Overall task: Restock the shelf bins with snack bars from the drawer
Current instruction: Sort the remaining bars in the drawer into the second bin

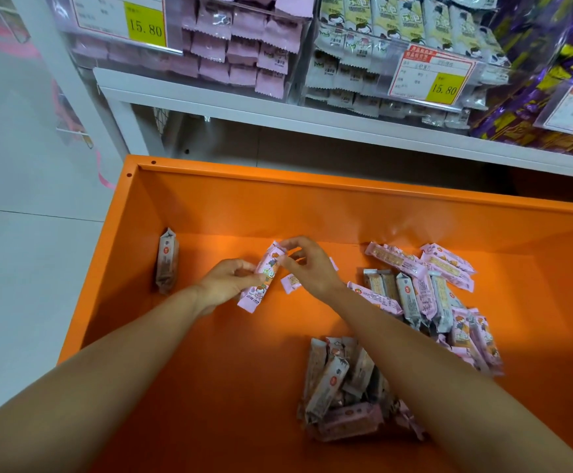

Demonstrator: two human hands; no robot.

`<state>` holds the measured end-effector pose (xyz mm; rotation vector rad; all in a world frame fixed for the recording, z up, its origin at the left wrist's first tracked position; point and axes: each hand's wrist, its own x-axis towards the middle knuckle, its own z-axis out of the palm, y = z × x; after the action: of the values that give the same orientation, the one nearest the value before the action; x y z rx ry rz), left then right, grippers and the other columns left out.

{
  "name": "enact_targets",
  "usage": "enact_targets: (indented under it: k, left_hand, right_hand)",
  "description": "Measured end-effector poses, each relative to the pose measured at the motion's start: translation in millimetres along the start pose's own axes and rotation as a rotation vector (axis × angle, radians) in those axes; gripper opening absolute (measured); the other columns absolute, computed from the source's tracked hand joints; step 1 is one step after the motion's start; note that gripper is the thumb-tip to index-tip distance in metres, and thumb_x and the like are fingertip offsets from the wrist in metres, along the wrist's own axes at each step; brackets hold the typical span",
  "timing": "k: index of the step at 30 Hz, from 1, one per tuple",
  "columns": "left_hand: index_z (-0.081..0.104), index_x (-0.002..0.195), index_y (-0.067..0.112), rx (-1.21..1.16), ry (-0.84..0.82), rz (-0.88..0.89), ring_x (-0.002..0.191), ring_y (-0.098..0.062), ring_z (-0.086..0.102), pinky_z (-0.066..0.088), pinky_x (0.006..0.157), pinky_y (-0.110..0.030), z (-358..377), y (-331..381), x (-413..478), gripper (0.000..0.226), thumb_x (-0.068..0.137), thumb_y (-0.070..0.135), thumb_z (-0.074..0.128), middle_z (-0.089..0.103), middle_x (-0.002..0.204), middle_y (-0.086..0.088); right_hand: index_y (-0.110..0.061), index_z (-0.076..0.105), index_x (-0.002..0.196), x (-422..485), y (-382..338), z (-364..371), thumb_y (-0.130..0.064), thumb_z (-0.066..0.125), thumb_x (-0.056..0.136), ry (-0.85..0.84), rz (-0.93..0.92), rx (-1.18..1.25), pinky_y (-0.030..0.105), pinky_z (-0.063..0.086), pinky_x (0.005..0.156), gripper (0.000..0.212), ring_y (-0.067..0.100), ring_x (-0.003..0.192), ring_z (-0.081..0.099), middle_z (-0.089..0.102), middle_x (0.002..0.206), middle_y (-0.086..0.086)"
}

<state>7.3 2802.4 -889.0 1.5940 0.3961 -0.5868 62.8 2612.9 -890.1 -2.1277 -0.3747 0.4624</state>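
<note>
Bars (339, 390) piled at drawer (278, 206) front. Mid-drawer: L hand (225, 285) curled round pink bar (262, 278), low end; R hand (307, 264) pinching its top. 2 hands, 1 bar. Better to square several flat in L, then lift to pink bin (240, 52) up back.

I see L hand (225, 285) & R hand (307, 268) both holding one pink bar (263, 278) inside orange drawer (209, 206); R fingers (288, 245) pinch its top end. Bar pile (425, 291) at R, lone bar (167, 264) far L.
</note>
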Motion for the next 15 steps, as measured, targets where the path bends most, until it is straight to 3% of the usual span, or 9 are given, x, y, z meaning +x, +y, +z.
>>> enact_targets:
  k: [2, 4, 8, 12, 15]
  left_hand:
    - [0.060, 0.112, 0.004, 0.044, 0.069, -0.008, 0.068, -0.010, 0.052, 0.042, 0.051, -0.009, -1, -1, -1, 0.024, 0.090, 0.012, 0.068, 0.058, 0.086, -0.002]
    - [0.060, 0.112, 0.005, 0.060, 0.120, -0.016, 0.067, -0.011, 0.051, 0.042, 0.053, -0.013, -6, -4, -2, 0.025, 0.090, 0.014, 0.069, 0.059, 0.087, -0.003]
    - [0.060, 0.112, 0.005, 0.046, 0.129, -0.036, 0.072, -0.014, 0.055, 0.043, 0.059, -0.020, -12, -7, -5, 0.027, 0.089, 0.015, 0.070, 0.064, 0.099, -0.011]
    - [0.059, 0.107, 0.007, -0.004, 0.163, -0.032, 0.062, -0.009, 0.052, 0.042, 0.052, -0.016, -12, -5, -6, 0.021, 0.089, 0.011, 0.070, 0.060, 0.084, -0.005]
    - [0.059, 0.100, 0.008, -0.057, 0.219, -0.036, 0.062, -0.012, 0.051, 0.041, 0.054, -0.020, -12, -6, -6, 0.016, 0.088, 0.009, 0.070, 0.058, 0.078, -0.004]
  right_hand:
    - [-0.012, 0.055, 0.128, 0, 11, -3, -0.006, 0.054, 0.097, 0.038, 0.009, -0.238, 0.031, 0.045, 0.082, 0.032, 0.021, 0.099, 0.055, 0.049, 0.133, 0.009]
    - [-0.015, 0.052, 0.135, 0, 22, -5, -0.003, 0.056, 0.090, 0.009, 0.090, -0.500, 0.042, 0.045, 0.090, 0.047, 0.031, 0.114, 0.049, 0.047, 0.136, 0.011]
    - [-0.022, 0.050, 0.138, -11, 30, 3, -0.022, 0.062, 0.091, -0.144, 0.074, -0.882, 0.037, 0.034, 0.097, 0.048, 0.031, 0.129, 0.034, 0.046, 0.137, 0.008]
    - [-0.015, 0.062, 0.122, -12, 25, 18, -0.030, 0.070, 0.087, -0.172, -0.096, -0.842, 0.044, 0.038, 0.094, 0.038, 0.033, 0.121, 0.040, 0.051, 0.128, 0.012]
    - [-0.009, 0.066, 0.112, -9, 16, 23, -0.030, 0.075, 0.084, 0.012, -0.173, -0.577, 0.040, 0.042, 0.082, 0.036, 0.030, 0.105, 0.049, 0.054, 0.112, 0.013]
